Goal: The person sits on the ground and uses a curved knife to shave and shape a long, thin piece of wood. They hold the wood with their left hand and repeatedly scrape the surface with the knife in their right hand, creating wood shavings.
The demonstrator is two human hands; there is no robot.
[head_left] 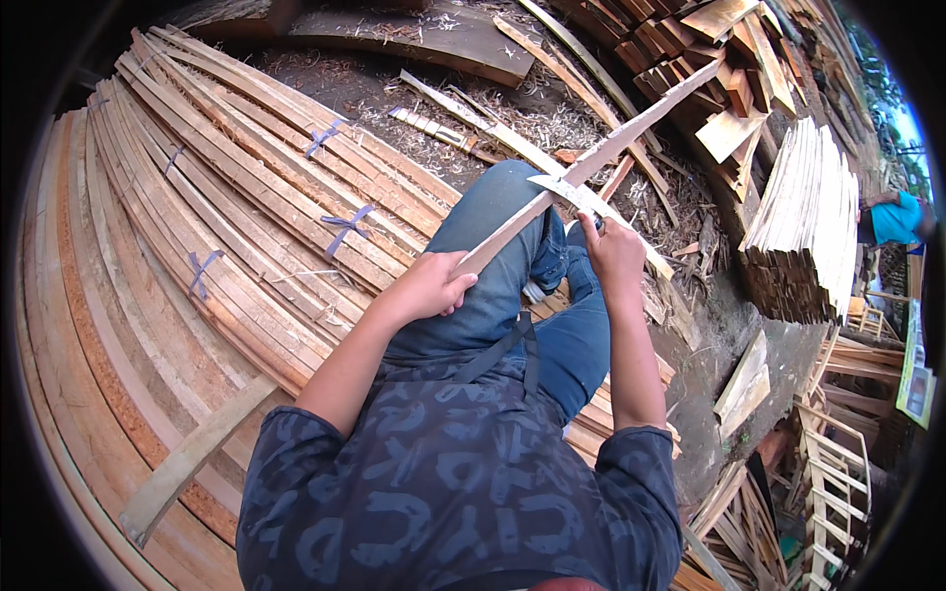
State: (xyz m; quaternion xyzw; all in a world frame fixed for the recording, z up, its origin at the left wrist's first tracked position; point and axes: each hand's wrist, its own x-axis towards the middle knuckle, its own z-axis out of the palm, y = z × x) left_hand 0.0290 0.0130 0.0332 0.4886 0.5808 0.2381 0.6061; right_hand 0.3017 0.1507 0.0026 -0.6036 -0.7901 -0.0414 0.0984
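My left hand [430,288] is closed around the near end of a long, narrow wooden slat [506,233]. The slat runs up and away to the right, passing over my raised left knee toward the wood pile. In my right hand [617,254], fingers wrapped round its handle, is a knife [564,189] with a pale blade. The blade lies across the slat just beyond the knee; whether it cuts into the wood I cannot tell. Most of the handle is hidden by my fingers.
Bundles of long slats [246,187], tied with purple strips [347,229], spread beneath me and to the left. Shavings [370,84] litter the ground ahead. Cut planks [655,44] and a stack of thin boards [803,227] stand right. A person in a blue shirt [897,219] is at far right.
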